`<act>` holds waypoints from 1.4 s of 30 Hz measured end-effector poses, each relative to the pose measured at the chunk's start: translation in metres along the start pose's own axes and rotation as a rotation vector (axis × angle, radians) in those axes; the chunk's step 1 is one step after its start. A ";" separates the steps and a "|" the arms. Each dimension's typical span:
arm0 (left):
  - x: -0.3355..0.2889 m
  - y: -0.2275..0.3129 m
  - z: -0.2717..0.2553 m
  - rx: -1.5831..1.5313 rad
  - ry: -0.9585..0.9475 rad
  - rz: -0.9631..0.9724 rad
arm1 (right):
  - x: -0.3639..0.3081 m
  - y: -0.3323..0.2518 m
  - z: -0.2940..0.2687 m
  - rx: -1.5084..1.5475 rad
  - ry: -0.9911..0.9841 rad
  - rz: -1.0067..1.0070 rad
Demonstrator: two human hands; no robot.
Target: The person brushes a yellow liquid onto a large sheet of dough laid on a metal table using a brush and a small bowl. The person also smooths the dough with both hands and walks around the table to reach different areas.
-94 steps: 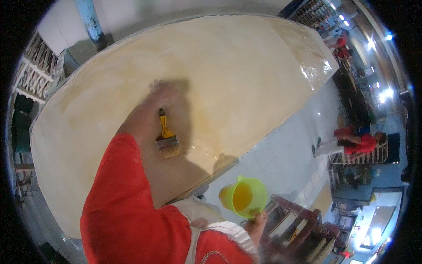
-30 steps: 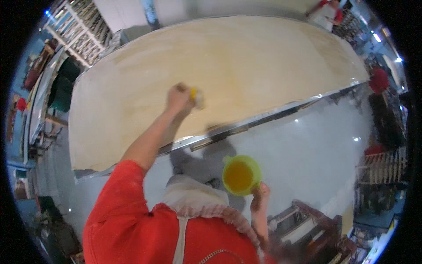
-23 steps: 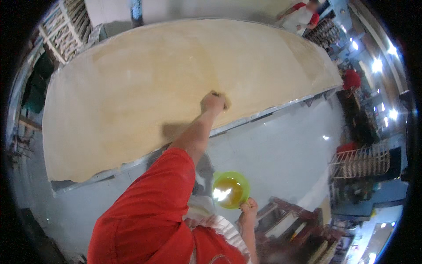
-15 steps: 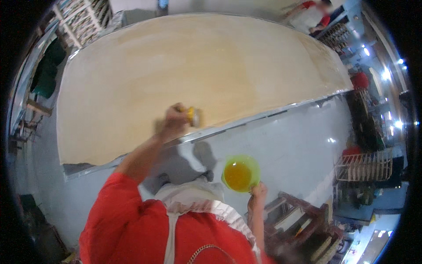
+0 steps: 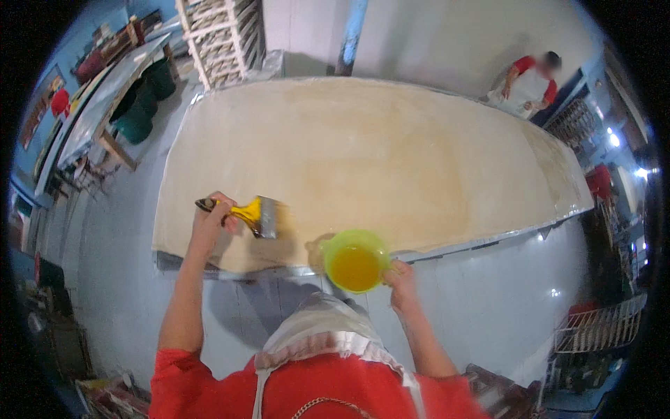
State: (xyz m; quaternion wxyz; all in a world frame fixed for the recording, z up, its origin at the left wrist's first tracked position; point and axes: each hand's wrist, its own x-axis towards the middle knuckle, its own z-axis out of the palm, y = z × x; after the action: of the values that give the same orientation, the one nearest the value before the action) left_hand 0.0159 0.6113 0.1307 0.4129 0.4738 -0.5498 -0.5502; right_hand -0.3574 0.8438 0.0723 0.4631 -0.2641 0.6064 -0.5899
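My left hand [image 5: 218, 211] is closed around the handle of a wide yellow paintbrush [image 5: 246, 213] with a metal ferrule. The brush hangs over the near left part of a large pale sheet of dough [image 5: 377, 146], or something like it, spread across a long table; its bristles are blurred, and I cannot tell if they touch the sheet. With my right hand [image 5: 399, 274] I grip a light green pitcher [image 5: 358, 241] by its side. An orange-yellow liquid [image 5: 356, 269] is inside. The pitcher is held at the table's near edge, in front of my apron.
Beyond the far right side stands another person [image 5: 532, 84] in a red top and white apron. A white rack [image 5: 218, 42] and a blue post [image 5: 353, 31] rise behind the table. Dark green bins [image 5: 132, 119] stand at the left; a wire rack [image 5: 600, 325] is at the right.
My left hand has moved left along the sheet with the brush, now held out flatter. The pitcher has come forward to the table's edge. My view has shifted, showing more of the far wall.
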 end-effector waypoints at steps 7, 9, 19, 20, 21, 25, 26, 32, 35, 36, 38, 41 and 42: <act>-0.007 0.051 0.118 0.306 -0.507 0.213 | 0.061 -0.018 0.058 -0.229 -0.256 -0.013; -0.001 0.045 0.146 0.495 -0.607 0.474 | 0.079 -0.020 0.067 -0.282 -0.298 -0.013; 0.125 0.054 0.062 -0.026 -0.266 -0.087 | 0.161 -0.001 0.065 -0.423 -0.233 0.089; 0.140 0.053 0.046 -0.082 -0.125 0.000 | 0.163 0.002 0.067 -0.173 -0.274 0.036; 0.153 0.050 0.032 -0.113 0.033 0.040 | 0.165 0.006 0.066 0.026 -0.310 -0.003; 0.188 0.023 -0.021 0.562 0.318 0.149 | 0.188 0.009 0.070 -0.060 -0.217 0.179; 0.190 0.013 -0.040 0.519 0.280 0.093 | 0.191 0.008 0.073 -0.053 -0.198 0.176; 0.240 -0.065 -0.163 0.677 0.293 -0.046 | 0.202 -0.010 0.101 0.117 -0.011 0.213; 0.303 -0.094 -0.234 0.796 0.409 -0.031 | 0.212 -0.015 0.106 0.179 -0.079 0.098; 0.328 -0.101 -0.257 0.915 0.449 -0.044 | 0.215 -0.014 0.106 0.177 -0.057 0.109; 0.382 -0.108 -0.303 0.894 0.560 -0.159 | 0.222 -0.011 0.104 0.173 -0.026 0.115; 0.465 -0.111 -0.347 1.193 0.686 -0.105 | 0.229 -0.005 0.098 0.186 0.059 0.154; 0.495 -0.111 -0.350 1.238 0.693 -0.055 | 0.230 -0.005 0.095 0.166 0.114 0.174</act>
State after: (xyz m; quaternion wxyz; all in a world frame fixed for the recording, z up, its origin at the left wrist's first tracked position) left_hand 0.2604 0.0598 0.0055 0.2047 0.7829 -0.5864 0.0356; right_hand -0.3749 0.5985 0.0313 0.4978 -0.1373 0.6015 -0.6096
